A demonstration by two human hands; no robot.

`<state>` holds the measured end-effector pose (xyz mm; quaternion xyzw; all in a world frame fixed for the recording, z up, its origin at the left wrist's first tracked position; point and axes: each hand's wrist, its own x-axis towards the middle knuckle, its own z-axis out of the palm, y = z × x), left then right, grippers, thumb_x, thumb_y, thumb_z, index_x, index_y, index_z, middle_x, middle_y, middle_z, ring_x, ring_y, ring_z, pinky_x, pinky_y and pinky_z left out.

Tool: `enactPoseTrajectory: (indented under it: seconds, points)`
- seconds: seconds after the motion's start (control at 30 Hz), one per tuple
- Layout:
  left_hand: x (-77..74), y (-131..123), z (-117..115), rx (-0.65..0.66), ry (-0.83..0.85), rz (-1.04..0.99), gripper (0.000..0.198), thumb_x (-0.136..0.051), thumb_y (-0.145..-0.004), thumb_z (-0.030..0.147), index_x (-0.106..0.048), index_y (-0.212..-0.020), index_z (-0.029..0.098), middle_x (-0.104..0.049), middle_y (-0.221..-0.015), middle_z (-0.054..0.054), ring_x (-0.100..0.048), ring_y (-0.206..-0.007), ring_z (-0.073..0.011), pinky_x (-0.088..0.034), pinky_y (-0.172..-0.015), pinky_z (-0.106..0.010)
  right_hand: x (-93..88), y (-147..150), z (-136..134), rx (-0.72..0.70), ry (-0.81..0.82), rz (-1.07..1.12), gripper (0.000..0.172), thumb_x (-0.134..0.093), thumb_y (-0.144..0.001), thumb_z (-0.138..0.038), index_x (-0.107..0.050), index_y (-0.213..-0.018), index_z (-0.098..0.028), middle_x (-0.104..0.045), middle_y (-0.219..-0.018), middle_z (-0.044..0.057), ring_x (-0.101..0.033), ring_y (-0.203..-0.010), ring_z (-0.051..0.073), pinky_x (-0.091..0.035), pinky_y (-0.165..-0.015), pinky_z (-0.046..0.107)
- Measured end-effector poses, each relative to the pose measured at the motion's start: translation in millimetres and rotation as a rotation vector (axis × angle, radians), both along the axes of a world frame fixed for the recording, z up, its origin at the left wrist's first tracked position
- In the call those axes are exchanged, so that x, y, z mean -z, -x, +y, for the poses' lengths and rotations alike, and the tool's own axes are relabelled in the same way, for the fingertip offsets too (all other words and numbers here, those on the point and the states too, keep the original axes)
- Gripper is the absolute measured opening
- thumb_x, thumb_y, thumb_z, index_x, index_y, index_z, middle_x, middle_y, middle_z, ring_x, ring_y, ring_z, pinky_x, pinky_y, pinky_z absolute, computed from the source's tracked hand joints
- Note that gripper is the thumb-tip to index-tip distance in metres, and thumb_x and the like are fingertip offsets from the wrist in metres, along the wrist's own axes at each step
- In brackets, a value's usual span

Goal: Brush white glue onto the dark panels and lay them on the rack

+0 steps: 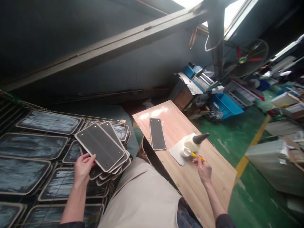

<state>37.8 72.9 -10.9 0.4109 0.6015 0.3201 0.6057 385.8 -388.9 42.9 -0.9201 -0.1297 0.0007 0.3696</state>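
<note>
My left hand (83, 167) grips the near corner of the top dark rectangular panel (99, 146), which lies on a fanned stack of like panels at my left. My right hand (203, 167) pinches a thin yellow-handled brush (197, 155) whose tip rests at a small white glue pot (185, 152). Beside the pot a white glue bottle with a dark cone nozzle (195, 141) lies tipped on a white sheet (177, 152). One more dark panel (157, 133) lies flat on the wooden board (190, 180) across my lap.
Large glossy black panels with pale rims (30, 145) cover the surface on the left. Cardboard boxes, blue crates (225, 104) and a floor fan (247, 58) stand beyond the board. Green floor with a yellow line (249, 152) runs on the right.
</note>
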Motion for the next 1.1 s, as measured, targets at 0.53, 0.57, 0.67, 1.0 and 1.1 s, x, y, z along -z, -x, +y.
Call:
enactPoseTrajectory:
  seconds: [0.53, 0.57, 0.67, 1.0, 1.1]
  points:
    - [3.9, 25, -56, 0.154, 0.162, 0.015, 0.035, -0.076, -0.062, 0.025, -0.056, -0.087, 0.012, -0.065, -0.059, -0.002, -0.062, -0.048, -0.0124, -0.048, -0.043, -0.017, 51.1, -17, 12, -0.016, 0.068, 0.130, 0.056, -0.033, -0.083, -0.063, -0.055, -0.106, -0.017, -0.068, -0.077, 0.007, -0.067, -0.066, 0.020, -0.052, -0.057, 0.030]
    - [4.1, 24, -57, 0.163, 0.158, 0.022, 0.036, -0.077, -0.061, 0.027, -0.056, -0.087, 0.012, -0.064, -0.058, -0.002, -0.062, -0.048, -0.0126, -0.048, -0.042, -0.017, 49.1, -16, 12, -0.018, 0.075, 0.126, 0.056, -0.033, -0.083, -0.063, -0.056, -0.106, -0.018, -0.069, -0.078, 0.007, -0.067, -0.067, 0.021, -0.051, -0.057, 0.029]
    - [4.5, 22, -59, 0.181, 0.159, 0.039, 0.038, -0.077, -0.059, 0.030, -0.055, -0.084, 0.013, -0.063, -0.056, -0.001, -0.062, -0.046, -0.0138, -0.047, -0.040, -0.018, 40.5, -12, 8, -0.050, 0.116, 0.115, 0.051, -0.041, -0.081, -0.063, -0.060, -0.103, -0.021, -0.069, -0.075, 0.006, -0.067, -0.069, 0.022, -0.050, -0.059, 0.029]
    - [7.9, 22, -58, 0.191, 0.176, 0.033, 0.036, -0.078, -0.057, 0.029, -0.056, -0.080, 0.012, -0.063, -0.055, -0.001, -0.061, -0.045, -0.0137, -0.047, -0.040, -0.018, 18.7, 5, -10, -0.089, 0.111, 0.120, 0.047, -0.048, -0.079, -0.060, -0.063, -0.101, -0.022, -0.070, -0.075, 0.003, -0.066, -0.070, 0.020, -0.051, -0.060, 0.030]
    - [10.8, 23, -59, 0.197, 0.165, 0.031, 0.036, -0.078, -0.058, 0.030, -0.056, -0.080, 0.012, -0.063, -0.056, -0.001, -0.062, -0.046, -0.0148, -0.048, -0.041, -0.019, 19.8, 2, -7, 0.112, -0.203, 0.196, 0.052, -0.056, -0.074, -0.060, -0.060, -0.101, -0.016, -0.069, -0.070, 0.004, -0.066, -0.064, 0.019, -0.054, -0.059, 0.031]
